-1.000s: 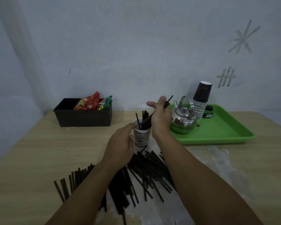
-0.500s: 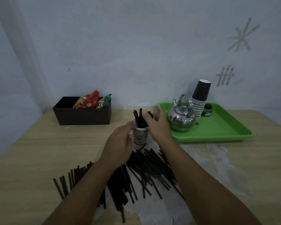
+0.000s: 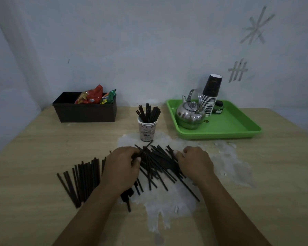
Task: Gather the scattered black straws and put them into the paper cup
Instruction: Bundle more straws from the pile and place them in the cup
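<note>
A white printed paper cup (image 3: 147, 130) stands upright at the table's middle, with several black straws (image 3: 148, 112) standing in it. Just in front of it, a heap of loose black straws (image 3: 158, 163) lies crossed on a white patch. A second, tidier row of straws (image 3: 82, 180) lies to the left. My left hand (image 3: 122, 168) rests on the heap's left side, its fingers pinched on a few straws that stick up toward the cup. My right hand (image 3: 196, 162) is on the heap's right edge, fingers curled over the straw ends.
A black box (image 3: 85, 113) with snack packets stands at the back left. At the back right, a green tray (image 3: 238, 125) holds a steel kettle (image 3: 190, 115), a stack of dark paper cups (image 3: 210, 96) and a small green jar (image 3: 218, 108). A wall lies behind.
Both hands have left the cup and come down toward me onto the heap of loose straws. The straws the right hand held now stand in the cup.
</note>
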